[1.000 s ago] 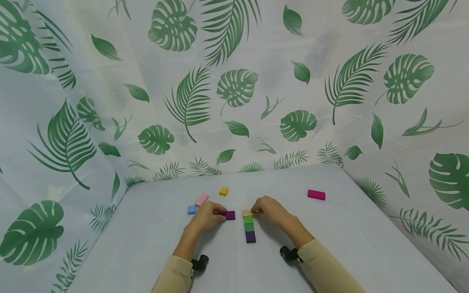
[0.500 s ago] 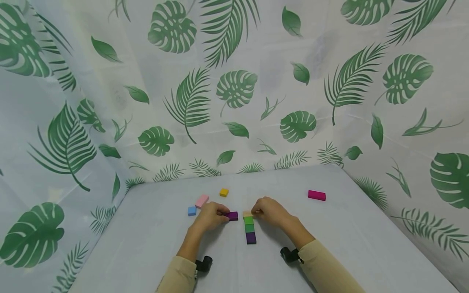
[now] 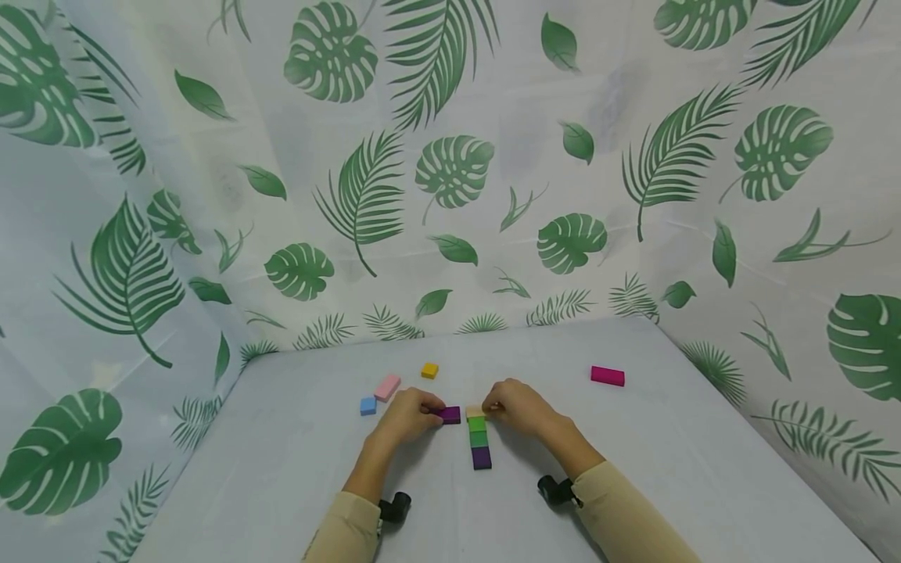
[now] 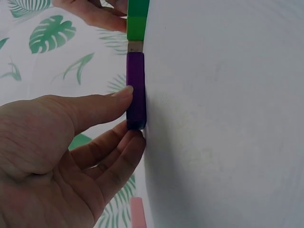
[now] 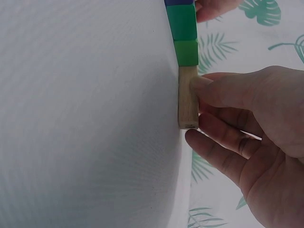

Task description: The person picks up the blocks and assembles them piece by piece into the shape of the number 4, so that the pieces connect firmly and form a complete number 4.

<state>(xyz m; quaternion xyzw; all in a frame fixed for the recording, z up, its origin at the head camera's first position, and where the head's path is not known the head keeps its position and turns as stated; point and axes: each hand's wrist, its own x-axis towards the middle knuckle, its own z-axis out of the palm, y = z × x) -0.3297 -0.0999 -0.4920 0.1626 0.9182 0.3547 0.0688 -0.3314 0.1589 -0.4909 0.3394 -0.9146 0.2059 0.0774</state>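
My left hand (image 3: 404, 414) pinches a purple block (image 3: 451, 415) between thumb and fingers, low over the white tabletop. In the head view a narrow gap parts its right end from a plain wooden block (image 3: 474, 410). My right hand (image 3: 521, 407) grips that wooden block (image 5: 188, 97), thumb on its near side. From the wooden block a row runs toward me: a light green block (image 3: 477, 424), a darker green block (image 3: 479, 439) and a dark violet block (image 3: 482, 458). Fingers hide part of the purple and wooden blocks.
A pink block (image 3: 388, 388) and a blue block (image 3: 368, 406) lie left of my left hand. Farther back is a yellow block (image 3: 429, 371). A magenta block (image 3: 608, 376) lies at the right. Leaf-printed cloth (image 3: 517, 305) rises behind the table (image 3: 317, 446).
My left hand has slid the purple block a little to the right, closer to the wooden block. The right hand stays in place on the wooden block.
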